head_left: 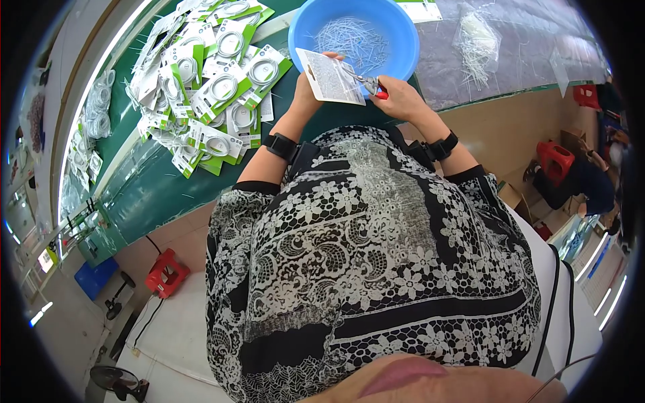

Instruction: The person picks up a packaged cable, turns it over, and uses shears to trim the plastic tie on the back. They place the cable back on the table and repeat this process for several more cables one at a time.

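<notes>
Over the near edge of the green table (144,188), both hands work just in front of the blue basin.

Left hand: left hand (310,84) closed on the lower left edge of a white packaging card (330,77); thumb on its face; black band on the wrist.

Right hand: right hand (402,97) wrapped around small cutters (371,84) with red handles; black band on the wrist.

Card: held tilted, printed face up, between the two hands; its far edge overlaps the near rim of the basin.

Cutters: metal tips touch the card's right edge; whether the blades are together or apart, cannot tell.

Basin: blue plastic basin (306,30), round, on the table just beyond the hands; thin white tie strips (353,37) loose in its bottom.

Left of hands: heap of green-and-white carded cable packs (215,87), overlapping, spread toward the far left; coiled white cables (99,104) lie beyond them at the table's left edge.

Far right: clear bag of white strips (478,40) on the grey mat (524,47), well apart from the hands.

Floor: red stool (166,272) at near left.
</notes>
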Demonstrator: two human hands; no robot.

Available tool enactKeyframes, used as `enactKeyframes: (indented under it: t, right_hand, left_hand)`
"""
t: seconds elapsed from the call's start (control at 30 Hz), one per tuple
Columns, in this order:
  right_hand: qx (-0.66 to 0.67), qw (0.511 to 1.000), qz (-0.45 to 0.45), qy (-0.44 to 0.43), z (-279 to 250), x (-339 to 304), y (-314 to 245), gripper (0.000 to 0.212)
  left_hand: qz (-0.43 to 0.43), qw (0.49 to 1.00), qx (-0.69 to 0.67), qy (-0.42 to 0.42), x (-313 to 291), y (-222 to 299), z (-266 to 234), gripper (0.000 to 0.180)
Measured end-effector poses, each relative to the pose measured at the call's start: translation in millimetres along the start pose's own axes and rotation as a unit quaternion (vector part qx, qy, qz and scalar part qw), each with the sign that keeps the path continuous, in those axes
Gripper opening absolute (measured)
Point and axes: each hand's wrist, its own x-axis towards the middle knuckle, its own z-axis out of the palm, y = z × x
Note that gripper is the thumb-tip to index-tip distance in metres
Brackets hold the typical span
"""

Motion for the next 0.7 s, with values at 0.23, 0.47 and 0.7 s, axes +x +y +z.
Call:
enactKeyframes:
  t: [0.23, 0.47, 0.7]
  right_hand:
    - [0.005, 0.997, -0.081, 0.019, -2, -13, 7, 0.029]
    - [0.001, 0.997, -0.076, 0.005, -5, -16, 4, 0.034]
    - [0.028, 0.998, -0.055, -0.022, 1, -16, 1, 0.028]
  left_hand:
    - [0.022, 0.999, -0.019, 0.035, 0, 4, -1, 0.039]
    - [-0.028, 0.993, -0.092, 0.061, -2, 6, 1, 0.038]
    - [-0.006, 0.998, 0.020, 0.051, -4, -2, -2, 0.037]
